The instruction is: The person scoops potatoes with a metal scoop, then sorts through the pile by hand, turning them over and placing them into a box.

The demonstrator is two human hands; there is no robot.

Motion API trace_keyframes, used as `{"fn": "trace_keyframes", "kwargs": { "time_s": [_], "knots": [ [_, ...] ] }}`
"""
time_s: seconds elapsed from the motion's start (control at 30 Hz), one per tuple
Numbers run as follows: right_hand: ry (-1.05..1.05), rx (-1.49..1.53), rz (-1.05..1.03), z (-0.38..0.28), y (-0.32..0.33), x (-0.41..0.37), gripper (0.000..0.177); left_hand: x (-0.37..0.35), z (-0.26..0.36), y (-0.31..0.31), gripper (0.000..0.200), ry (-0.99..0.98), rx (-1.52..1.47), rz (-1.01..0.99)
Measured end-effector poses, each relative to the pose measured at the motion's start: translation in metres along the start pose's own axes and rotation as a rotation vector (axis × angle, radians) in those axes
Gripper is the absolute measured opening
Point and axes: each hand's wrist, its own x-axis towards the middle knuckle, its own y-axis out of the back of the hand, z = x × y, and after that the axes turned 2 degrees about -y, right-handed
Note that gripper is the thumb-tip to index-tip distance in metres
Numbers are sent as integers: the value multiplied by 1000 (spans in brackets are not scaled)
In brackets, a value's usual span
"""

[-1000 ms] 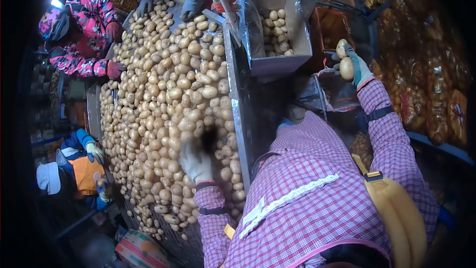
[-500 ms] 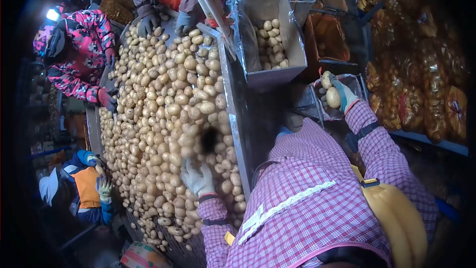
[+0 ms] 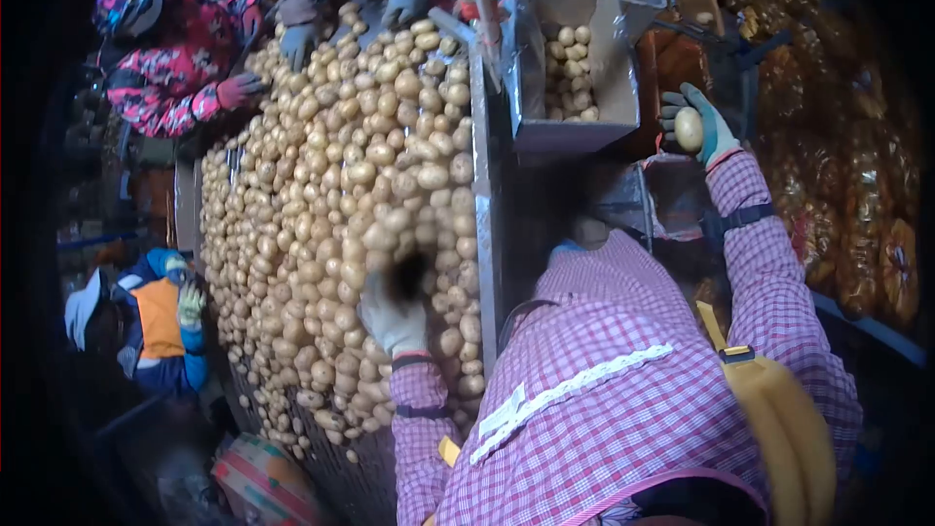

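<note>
My left hand (image 3: 396,323), in a pale work glove, rests on the wide heap of potatoes (image 3: 321,234). A dark smudge on the lens covers part of its fingers, so their grip is hidden. Out to the right, my right hand (image 3: 714,127), in a grey-green and white glove, has one potato (image 3: 689,130) against its palm, fingers stretched up and around. It hovers at an orange-brown lined bin (image 3: 672,58). Just below it is a smaller lined bin (image 3: 675,205).
A plastic-lined box (image 3: 575,133) with several potatoes stands beyond the table's metal edge (image 3: 484,234). Co-workers' gloved hands (image 3: 239,92) reach the heap from the far side. At left is a person in an orange vest (image 3: 159,317). Bagged potatoes (image 3: 838,166) fill the right.
My right hand has moved up from the smaller lined bin to the orange-brown one, now with one potato rather than a couple. My left hand has shifted slightly upward on the heap.
</note>
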Motion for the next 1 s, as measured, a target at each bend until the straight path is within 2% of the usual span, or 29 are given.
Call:
{"fn": "trace_keyframes", "kwargs": {
  "time_s": [0.03, 0.13, 0.17, 0.2, 0.27, 0.3, 0.33, 0.37, 0.43, 0.47, 0.5, 0.6, 0.63, 0.67, 0.73, 0.8, 0.93, 1.0],
  "knots": [
    [-56, 65, -146, 15, -13, 1, 53, 6, 11, 11, 59, 52, -2, -110],
    [-65, -81, -140, 35, -66, -10, 57, 8, 11, 14, 58, 50, -13, -135],
    [-105, -38, -220, 38, -79, -11, 55, 10, 10, 15, 59, 83, 22, -200],
    [-117, -43, -232, 41, -87, -11, 55, 8, 4, 9, 59, 73, 34, -193],
    [-89, -102, -263, 49, -109, -11, 51, 3, 2, 7, 59, -18, -9, -20],
    [-113, -83, -274, 49, -122, -12, 47, 4, 6, 7, 61, 43, -14, -48],
    [-78, -126, -264, 45, -135, -15, 43, 1, -6, 1, 62, -28, -14, -23],
    [28, -168, -308, 40, -135, -1, 36, 7, -5, 6, 62, 36, -53, -138],
    [94, -147, -79, 9, -155, 25, 27, 4, -4, 8, 60, 47, -41, -87],
    [39, -237, -271, -21, -126, 76, 29, -2, -4, 6, 59, 64, -51, -33],
    [107, -252, -337, -37, -130, 90, 32, -5, -4, 5, 58, 66, -79, 0],
    [216, -387, -244, -50, -164, 93, 30, -12, 1, 10, 57, 120, -74, 63],
    [196, -397, -135, -41, -166, 95, 28, -13, -2, 11, 53, 134, -94, 37],
    [194, -404, -9, -25, -164, 97, 25, -17, -10, -3, 49, 71, -44, 135],
    [238, -367, 66, -4, -158, 80, 24, -13, -1, 18, 45, 69, -49, 61],
    [314, -494, 114, -4, -140, 56, 27, -20, -10, 3, 48, 31, 8, 97],
    [511, -510, 331, -55, -78, 37, 29, -23, -17, -5, 50, 11, 17, 65],
    [474, -553, 474, -93, -45, 33, 28, -23, -15, -8, 49, 35, 59, 52]
  ]
}}
